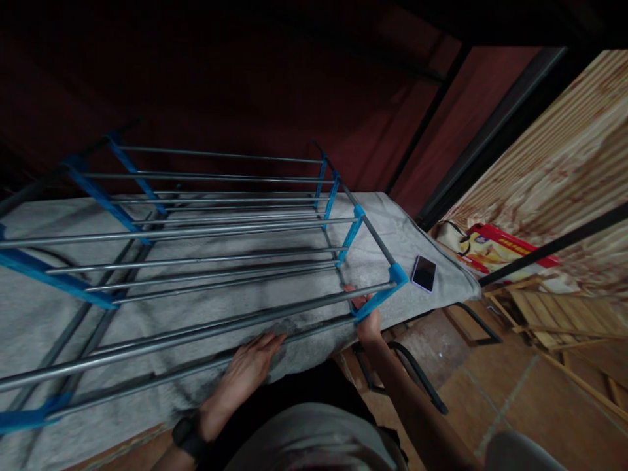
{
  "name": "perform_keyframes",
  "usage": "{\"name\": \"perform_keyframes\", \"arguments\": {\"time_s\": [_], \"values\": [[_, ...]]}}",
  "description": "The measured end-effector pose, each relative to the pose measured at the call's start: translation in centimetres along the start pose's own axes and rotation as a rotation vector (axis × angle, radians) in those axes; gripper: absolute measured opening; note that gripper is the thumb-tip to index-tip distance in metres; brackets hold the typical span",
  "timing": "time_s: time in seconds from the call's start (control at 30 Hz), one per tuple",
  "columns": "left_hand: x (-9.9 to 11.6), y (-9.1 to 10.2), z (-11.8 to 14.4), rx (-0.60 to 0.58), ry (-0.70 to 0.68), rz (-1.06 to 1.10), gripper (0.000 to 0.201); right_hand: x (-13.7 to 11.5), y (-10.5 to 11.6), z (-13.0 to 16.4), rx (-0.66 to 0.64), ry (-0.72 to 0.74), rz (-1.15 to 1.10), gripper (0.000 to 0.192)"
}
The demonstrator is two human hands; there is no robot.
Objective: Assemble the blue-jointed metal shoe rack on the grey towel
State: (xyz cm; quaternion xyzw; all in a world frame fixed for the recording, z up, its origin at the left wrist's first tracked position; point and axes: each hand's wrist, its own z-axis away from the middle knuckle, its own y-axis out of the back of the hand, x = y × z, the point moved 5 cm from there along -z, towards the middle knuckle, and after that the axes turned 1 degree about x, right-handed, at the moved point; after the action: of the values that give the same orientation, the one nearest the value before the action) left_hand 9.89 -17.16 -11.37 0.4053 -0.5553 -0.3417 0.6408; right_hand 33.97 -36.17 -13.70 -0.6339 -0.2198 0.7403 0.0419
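Note:
A shoe rack of grey metal tubes and blue plastic brackets (377,303) lies across a grey cloth (196,252). At its near right corner, my right hand (369,322) is closed around the frame beside a blue bracket, with its fingers partly hidden behind the tubes. My left hand (250,365) lies over the nearest low tube, its fingers stretched roughly along it and nothing else visible in it. A dark watch (189,437) is on my left wrist.
To the right of the rack lies a phone (424,273) on the cloth. A red and yellow box (505,248) stands beyond the cloth's edge, near a striped curtain (564,144). Dark metal posts (432,111) rise behind. A folded wooden piece (564,314) sits on the tiled floor.

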Motion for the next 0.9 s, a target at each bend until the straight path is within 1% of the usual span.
{"name": "perform_keyframes", "arguments": {"time_s": [0.23, 0.43, 0.53, 0.63, 0.73, 0.83, 0.9], "values": [[-0.1, 0.1, 0.0, 0.0, 0.02, 0.025, 0.059, 0.7, 0.1, -0.2, 0.026, 0.009, -0.022, 0.032], [-0.2, -0.2, 0.1, 0.008, 0.033, 0.001, 0.053, 1.5, 0.5, -0.4, 0.026, -0.009, -0.038, 0.039], [-0.3, -0.4, 0.4, 0.023, 0.039, -0.012, 0.053, 1.6, 0.5, -0.4, 0.013, -0.009, -0.046, 0.04], [-0.3, -0.4, 0.5, 0.061, 0.041, -0.025, 0.053, 1.6, 0.4, -0.5, 0.002, -0.004, -0.049, 0.04], [-0.1, -0.2, 0.5, 0.053, 0.036, -0.027, 0.052, 1.7, 0.6, -0.7, 0.015, 0.009, -0.052, 0.042], [0.2, 0.0, 0.6, 0.031, 0.042, -0.008, 0.05, 2.0, 1.4, -0.9, 0.058, 0.031, -0.055, 0.036], [0.3, 0.2, 0.8, 0.042, 0.056, -0.005, 0.044, 2.2, 2.0, -0.9, 0.092, 0.044, -0.058, 0.03]]}}
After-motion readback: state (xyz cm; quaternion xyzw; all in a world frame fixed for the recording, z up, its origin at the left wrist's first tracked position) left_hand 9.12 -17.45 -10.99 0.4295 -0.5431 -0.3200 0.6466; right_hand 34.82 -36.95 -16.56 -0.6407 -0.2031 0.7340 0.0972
